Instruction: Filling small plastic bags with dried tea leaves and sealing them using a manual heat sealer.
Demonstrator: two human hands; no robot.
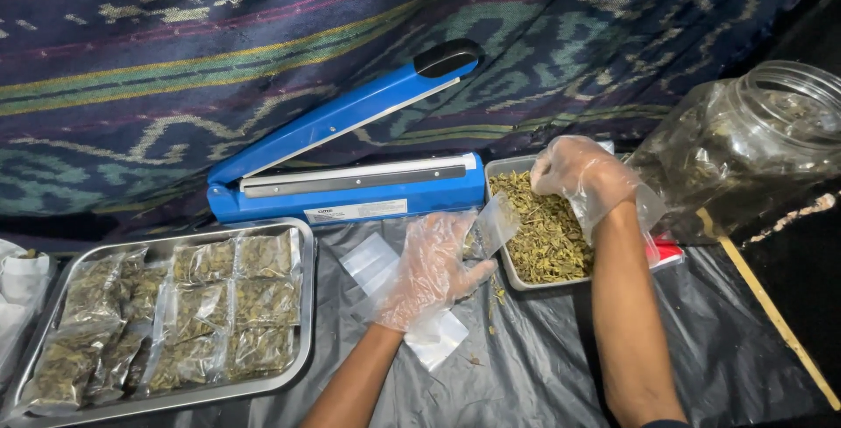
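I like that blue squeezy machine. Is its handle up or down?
Up. The blue sealer's arm slants high above its base, with a wide gap between them.

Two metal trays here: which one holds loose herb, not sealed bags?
The small tray under the right hand, right of the blue sealer; the large left tray holds sealed bags.

Your left hand [427,272], at the lower centre of the frame, wears a thin, clear, crinkled plastic glove ending loosely at the wrist. Your right hand [580,174], at the upper right, wears the same kind. Both forearms are bare of sleeves.
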